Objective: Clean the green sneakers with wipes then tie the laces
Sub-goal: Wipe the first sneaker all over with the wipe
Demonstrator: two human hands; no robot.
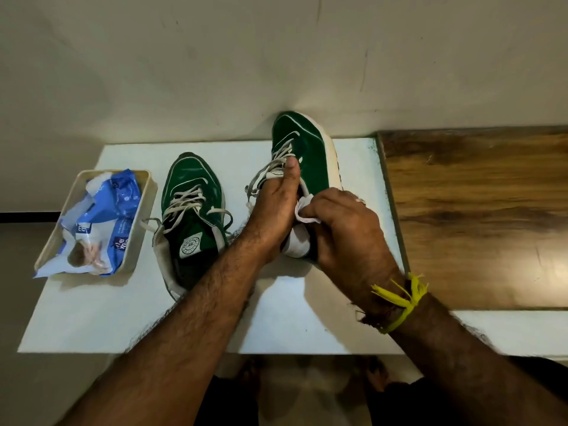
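Left hand: grips the right sneaker, tilted on the counter.
Right hand: presses a wipe against its heel.

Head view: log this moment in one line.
left hand: steadies green sneaker | right hand: white wipe at collar | laces untied

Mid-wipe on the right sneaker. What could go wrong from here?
1. The green sneaker being wiped is lifted and tilted, held only by the left hand at the tongue; it could slip while the right hand rubs with the white wipe.
2. Its loose white laces dangle by that hand and could snag.
3. The other green sneaker lies under the left forearm, likely to get knocked.
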